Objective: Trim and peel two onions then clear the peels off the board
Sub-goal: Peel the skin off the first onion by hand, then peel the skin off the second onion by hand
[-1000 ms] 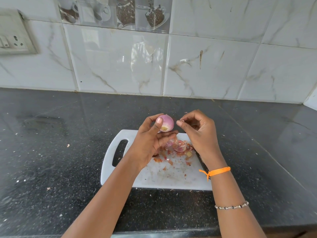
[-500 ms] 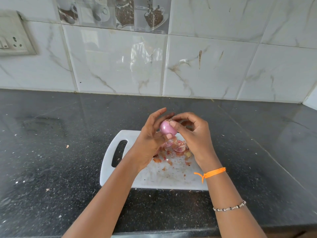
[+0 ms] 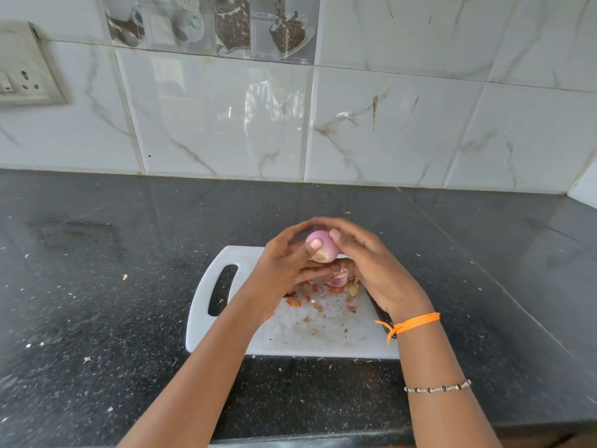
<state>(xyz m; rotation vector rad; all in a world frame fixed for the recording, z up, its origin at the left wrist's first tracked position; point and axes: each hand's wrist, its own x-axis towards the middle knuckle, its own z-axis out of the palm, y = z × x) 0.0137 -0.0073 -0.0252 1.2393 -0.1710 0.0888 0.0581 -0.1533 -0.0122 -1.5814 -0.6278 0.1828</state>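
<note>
A small pink onion (image 3: 323, 248), its skin off and its cut end facing me, is held above the far edge of the white cutting board (image 3: 258, 263). My left hand (image 3: 284, 270) grips it from the left, thumb laid across its front. My right hand (image 3: 371, 266) cups it from the right, fingers curled over its top. Loose onion peels (image 3: 323, 292) and small trimmings lie scattered on the board under my hands. A second onion is not visible.
A dark knife handle (image 3: 381, 315) pokes out under my right wrist at the board's right edge. The board lies on a black speckled counter (image 3: 113, 302) with a few peel flecks. A tiled wall and a socket (image 3: 26, 72) stand behind.
The right hand came in from beside the onion and closed over it. The onion turned between both hands, so its cut end faces me again.
</note>
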